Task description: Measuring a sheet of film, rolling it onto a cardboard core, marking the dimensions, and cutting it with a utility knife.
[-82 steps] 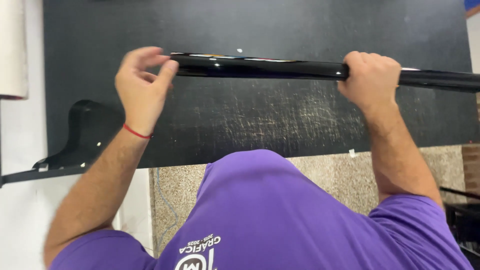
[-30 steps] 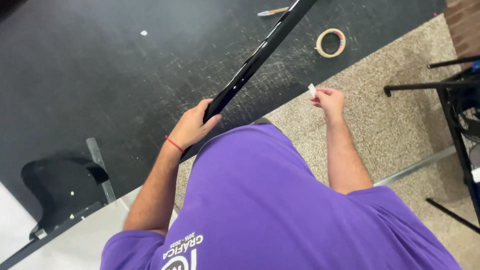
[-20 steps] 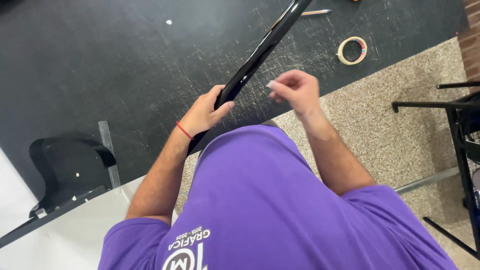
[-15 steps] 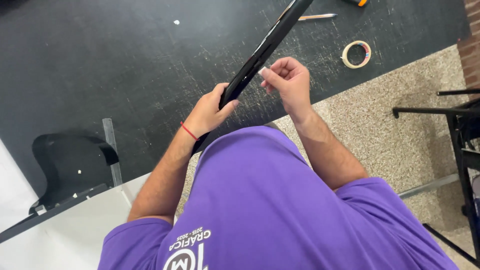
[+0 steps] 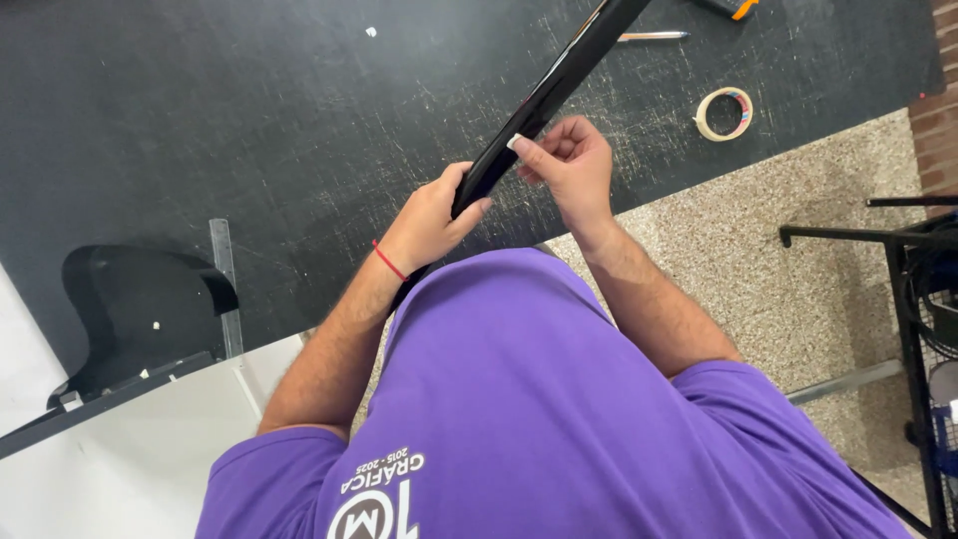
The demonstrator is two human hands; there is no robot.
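My left hand grips the lower part of a long glossy black strip that slants up to the right over the black table. A red band circles that wrist. My right hand pinches a small white piece of tape and presses it against the strip's edge, just above my left hand. The strip's near end is hidden behind my left hand and my purple shirt.
A roll of masking tape lies on the table to the right, with a pen-like tool and an orange-tipped tool farther back. A curved black part and a clear ruler lie at left. A black metal rack stands on the speckled floor at right.
The strip was held level in both hands, then swung to a slant. My right hand let go, came back from the right with a white bit, and now touches it to the strip.
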